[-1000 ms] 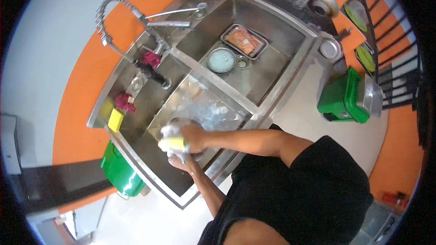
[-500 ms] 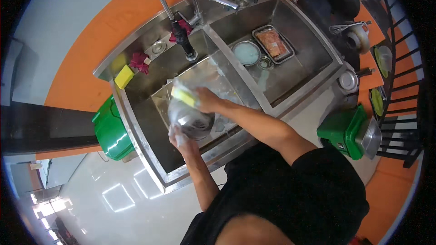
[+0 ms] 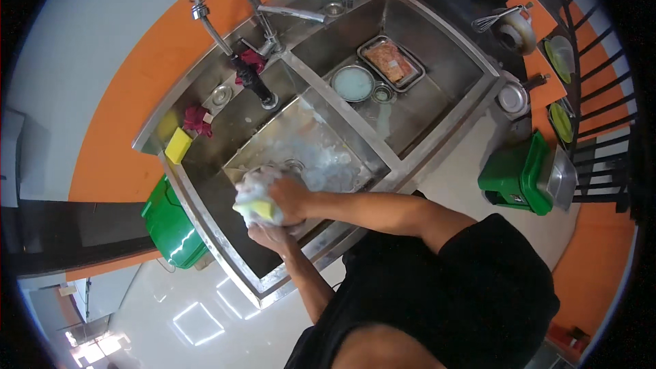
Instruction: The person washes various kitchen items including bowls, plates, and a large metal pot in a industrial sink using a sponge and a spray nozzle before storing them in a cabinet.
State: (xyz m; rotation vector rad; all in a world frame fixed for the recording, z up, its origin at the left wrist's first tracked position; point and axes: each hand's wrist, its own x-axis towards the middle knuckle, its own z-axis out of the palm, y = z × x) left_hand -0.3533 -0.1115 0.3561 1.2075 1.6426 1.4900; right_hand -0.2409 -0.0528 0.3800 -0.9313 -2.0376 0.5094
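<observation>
Over the left basin [image 3: 311, 126] of a steel sink, I hold a rounded metal bowl [image 3: 254, 184] thickly coated in white suds. My left hand [image 3: 268, 236] grips its near edge from below. Closed round a yellow sponge [image 3: 261, 209], my right hand [image 3: 290, 199] presses it against the bowl's near side. Foam and my right hand hide most of the bowl. Soapy water and froth lie on the basin floor beyond my hands.
A black-tipped spray faucet [image 3: 256, 85] hangs over the left basin. Another yellow sponge [image 3: 178, 145] and a dark red cloth [image 3: 197, 121] rest on its rim. The right basin holds a meat tray [image 3: 389, 61] and a round pan [image 3: 352, 83] of cloudy liquid. Green bins [image 3: 171, 225] flank the sink.
My right hand has brought the sponge from the bowl's far side down to its near side. The bowl has shifted slightly left and is foamier. The whole view has shifted slightly.
</observation>
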